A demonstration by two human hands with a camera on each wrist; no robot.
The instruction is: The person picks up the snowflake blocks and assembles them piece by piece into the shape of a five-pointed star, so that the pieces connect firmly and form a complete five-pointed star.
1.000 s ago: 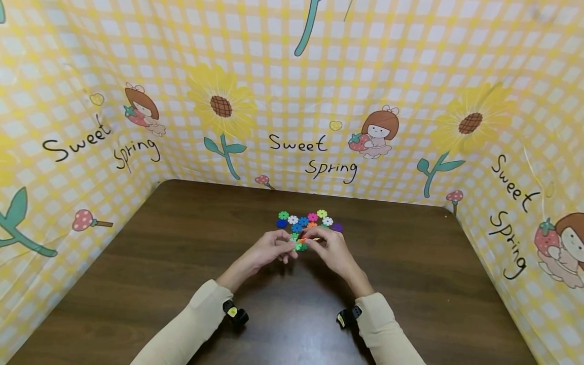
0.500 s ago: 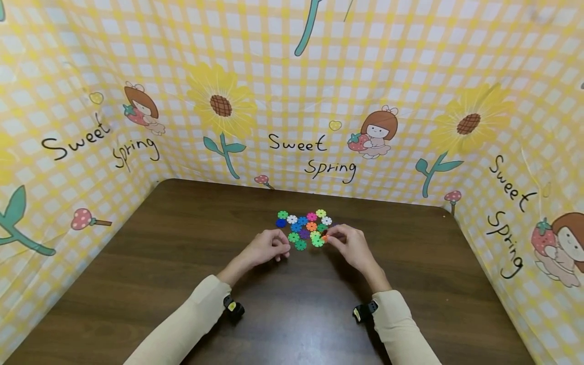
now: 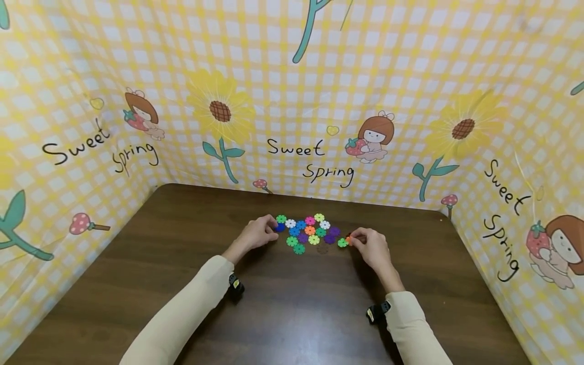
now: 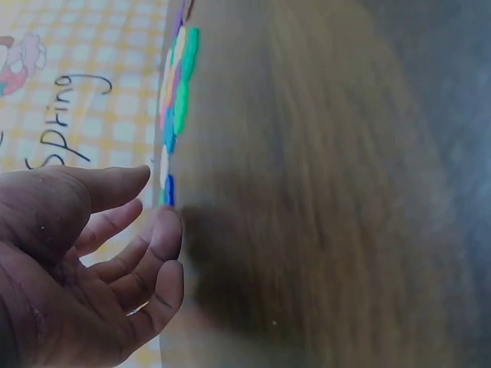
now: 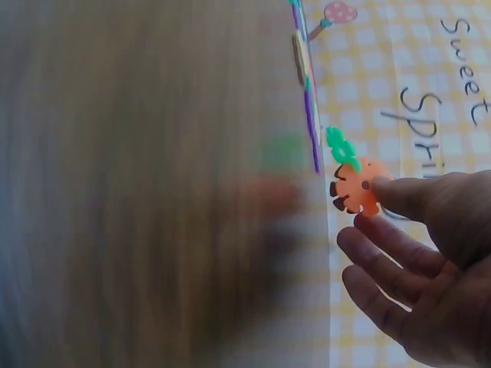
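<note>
Cluster [image 3: 309, 230] of thin, flat discs, notched round the rim like small flowers, plastic by the look; blue, white, pink, yellow, green, purple, orange. Right hand [image 3: 374, 248], right of the cluster, pinches an orange disc [image 5: 354, 190] between thumb and fingers; a green disc [image 5: 340, 146] meets its rim on the side toward the cluster. Left hand [image 3: 258, 233], at the cluster's left end, has fingers loosely bent, thumb apart, no disc in its grasp; the dark-blue disc [image 3: 280, 227] lies just by the fingertips, contact uncertain.

Something dark shows behind the orange disc's notches, hard to make out. Brown disc [image 3: 322, 249], on the near side of the cluster, nearly melts into the wood. Wrist views catch the cluster edge-on; sleeves [image 3: 178, 309] cut off below.

Table [image 3: 274, 314]: dark, grained wood, glossy nearer than the cluster. Beyond the cluster, yellow-checked cloth [image 3: 287, 91], creased, printed with sunflowers and "Sweet Spring".
</note>
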